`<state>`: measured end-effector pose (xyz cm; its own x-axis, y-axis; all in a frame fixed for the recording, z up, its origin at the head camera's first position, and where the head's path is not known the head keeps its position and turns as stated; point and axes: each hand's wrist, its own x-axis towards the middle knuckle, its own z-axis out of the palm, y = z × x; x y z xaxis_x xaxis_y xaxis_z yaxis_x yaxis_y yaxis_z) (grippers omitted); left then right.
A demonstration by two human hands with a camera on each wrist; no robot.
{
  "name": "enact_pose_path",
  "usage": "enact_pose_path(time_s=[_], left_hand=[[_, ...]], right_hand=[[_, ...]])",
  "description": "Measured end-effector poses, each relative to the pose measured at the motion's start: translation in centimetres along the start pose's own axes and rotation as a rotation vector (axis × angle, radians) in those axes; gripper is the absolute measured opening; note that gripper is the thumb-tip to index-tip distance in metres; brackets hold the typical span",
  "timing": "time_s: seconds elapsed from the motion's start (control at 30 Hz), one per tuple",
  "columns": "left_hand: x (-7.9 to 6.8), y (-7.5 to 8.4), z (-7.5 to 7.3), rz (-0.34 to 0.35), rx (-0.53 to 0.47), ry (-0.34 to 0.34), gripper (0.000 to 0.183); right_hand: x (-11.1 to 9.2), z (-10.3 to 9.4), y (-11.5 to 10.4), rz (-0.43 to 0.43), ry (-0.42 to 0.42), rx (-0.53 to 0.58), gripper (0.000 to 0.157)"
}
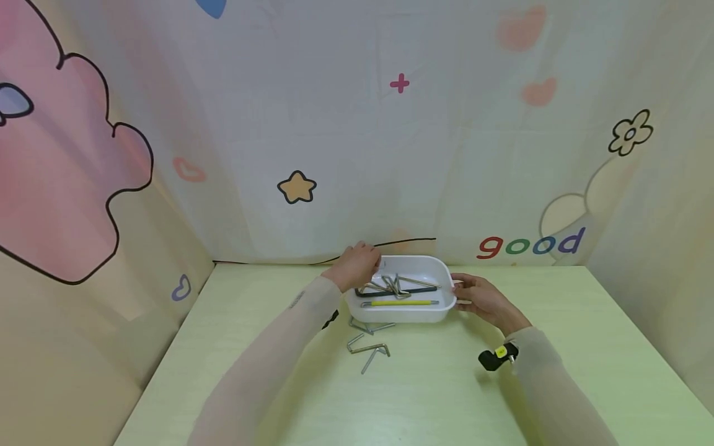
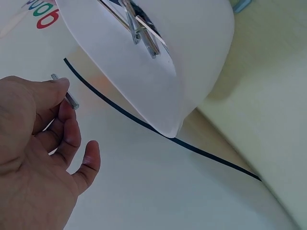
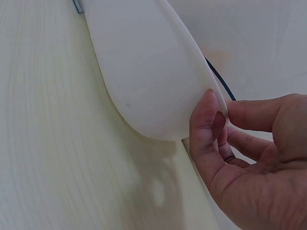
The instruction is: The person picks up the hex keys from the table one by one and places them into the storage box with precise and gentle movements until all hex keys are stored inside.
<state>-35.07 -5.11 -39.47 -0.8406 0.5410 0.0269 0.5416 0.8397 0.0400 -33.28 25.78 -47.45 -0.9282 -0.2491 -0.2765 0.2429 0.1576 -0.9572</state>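
Observation:
A white plastic tray stands at the back of the table. Inside it lie several gold-toned hex keys, a long black one and a yellow rod with grey ends. Over the tray's left end, my left hand pinches a silver hex key between thumb and index finger; only its ends show past the fingers. At the opposite end, my right hand grips the tray rim, thumb on one side and index finger on the other.
In front of the tray, several loose hex keys, silver and gold-toned, lie on the pale wood-grain table. A printed curtain hangs right behind the table's back edge.

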Motion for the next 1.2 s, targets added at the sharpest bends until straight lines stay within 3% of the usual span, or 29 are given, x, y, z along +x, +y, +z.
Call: enact_pose_path(time_s=[0.43,0.7,0.97,1.2], left_hand=[[2.4,0.8,0.3,-0.03,-0.156,-0.114,0.01],[3.4,0.6,1.3,-0.014,-0.161,-0.14,0.012],[3.6,0.2,1.8,-0.039,-0.22,-0.156,0.011],[2.5,-0.4,2.0,-0.012,-0.184,-0.13,0.009]], right_hand=[[-0.5,-0.3,-0.4,-0.006,-0.013,0.031,0.054],[-0.3,-0.2,-0.2,-0.002,-0.008,0.035,0.054],[-0.2,-0.2,-0.3,0.002,0.0,0.022,0.052],[-0.1,-0.1,0.0,0.012,0.001,0.027,0.053]])
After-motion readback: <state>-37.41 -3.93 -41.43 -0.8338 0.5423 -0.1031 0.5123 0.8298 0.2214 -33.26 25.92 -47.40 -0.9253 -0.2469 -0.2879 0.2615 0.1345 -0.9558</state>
